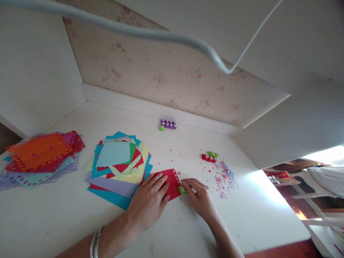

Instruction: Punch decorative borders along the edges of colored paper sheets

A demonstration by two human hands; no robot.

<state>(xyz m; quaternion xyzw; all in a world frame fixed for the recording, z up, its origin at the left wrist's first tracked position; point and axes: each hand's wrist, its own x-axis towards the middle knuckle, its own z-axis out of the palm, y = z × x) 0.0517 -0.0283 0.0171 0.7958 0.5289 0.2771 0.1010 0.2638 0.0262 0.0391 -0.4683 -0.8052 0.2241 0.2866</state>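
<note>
Cord (150,34) overhead; your left hand (150,197) flat on red sheet (173,184), right hand (199,197) pinching green punch (181,190). Sheet part-holed; holed pile (40,154) looks done, plain pile (114,154) remains.

Floral wallpaper (158,71), white tabletop (40,215), reddish floor (285,251)

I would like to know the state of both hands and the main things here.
Left hand: laid on the red sheet
Right hand: gripping the green punch
Red sheet: holed along one edge
Green punch: at that edge
Paper pile: uneven, sheets overlapping
Orange sheet: holed along its edges
Purple punches: grouped in rows
Confetti: scattered
</note>
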